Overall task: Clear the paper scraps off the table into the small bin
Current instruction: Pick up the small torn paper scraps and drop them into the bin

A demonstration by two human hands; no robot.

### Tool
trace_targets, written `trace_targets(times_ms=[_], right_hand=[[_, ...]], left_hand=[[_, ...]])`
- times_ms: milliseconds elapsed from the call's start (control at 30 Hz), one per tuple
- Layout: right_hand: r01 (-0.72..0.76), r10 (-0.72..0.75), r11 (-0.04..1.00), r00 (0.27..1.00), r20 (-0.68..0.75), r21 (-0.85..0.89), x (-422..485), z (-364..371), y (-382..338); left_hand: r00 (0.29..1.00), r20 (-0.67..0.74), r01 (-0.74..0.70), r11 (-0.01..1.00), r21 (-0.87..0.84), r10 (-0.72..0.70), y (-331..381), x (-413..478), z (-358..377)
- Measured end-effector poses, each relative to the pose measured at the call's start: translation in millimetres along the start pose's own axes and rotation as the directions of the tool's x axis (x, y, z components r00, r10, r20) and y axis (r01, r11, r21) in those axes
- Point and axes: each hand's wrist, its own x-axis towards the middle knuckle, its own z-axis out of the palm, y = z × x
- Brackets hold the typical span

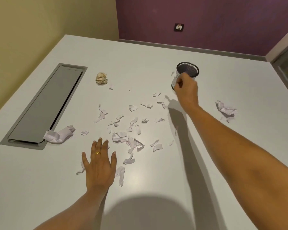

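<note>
Many paper scraps (121, 134) between left fingers (99, 145) and right fingers (179, 83) at bin (194, 74)

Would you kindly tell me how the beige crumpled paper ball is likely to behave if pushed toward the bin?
The beige paper ball looks loosely crumpled, so it is probably very light and would squash if gripped. Its lumpy round shape suggests it would tumble unevenly. The smooth table likely lets it skid easily.

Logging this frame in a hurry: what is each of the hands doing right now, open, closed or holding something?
Left hand: open, flat on the table.
Right hand: fingers curled at the small bin; grip cannot be told.
</note>
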Motion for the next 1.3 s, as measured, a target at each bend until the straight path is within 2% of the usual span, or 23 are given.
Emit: trace_targets(times_ms=[133,300,567,767,867,1033,1200,1300], right_hand=[[-0.181,0.183,0.983,0.970,-0.159,0.028,54,-1,3],[-0.225,0.224,0.974,0.952,-0.210,0.016,86,3,16],[-0.310,0.297,0.928,0.950,-0.094,-0.208,106,6,32],[-0.277,0.267,0.939,0.961,-0.076,-0.204,104,2,25],[-0.241,0.228,0.962,0.967,-0.110,-0.131,95,0,20],[-0.190,0.207,0.975,0.966,-0.155,0.118,63,0,4],[-0.179,0.192,0.958,0.981,-0.039,0.223,-5,10,5],[-0.246,0.243,0.931,0.969,0.048,0.271,-59,11,15]], left_hand=[[1.000,0.021,0.019,1.000,0.006,-0.019,1,1,0],[0.998,0.053,0.034,0.999,0.013,-0.035,0,2,1],[0.997,0.066,0.045,0.999,0.028,-0.046,-1,3,5],[0.997,0.061,0.038,0.999,0.009,-0.038,1,2,3],[0.998,0.050,0.026,1.000,0.000,-0.026,1,1,1],[0.999,0.039,0.024,0.999,-0.037,-0.022,1,1,0],[1.000,0.000,0.022,0.993,-0.117,-0.022,1,0,2],[1.000,-0.017,0.013,0.990,-0.143,-0.016,1,0,1]])
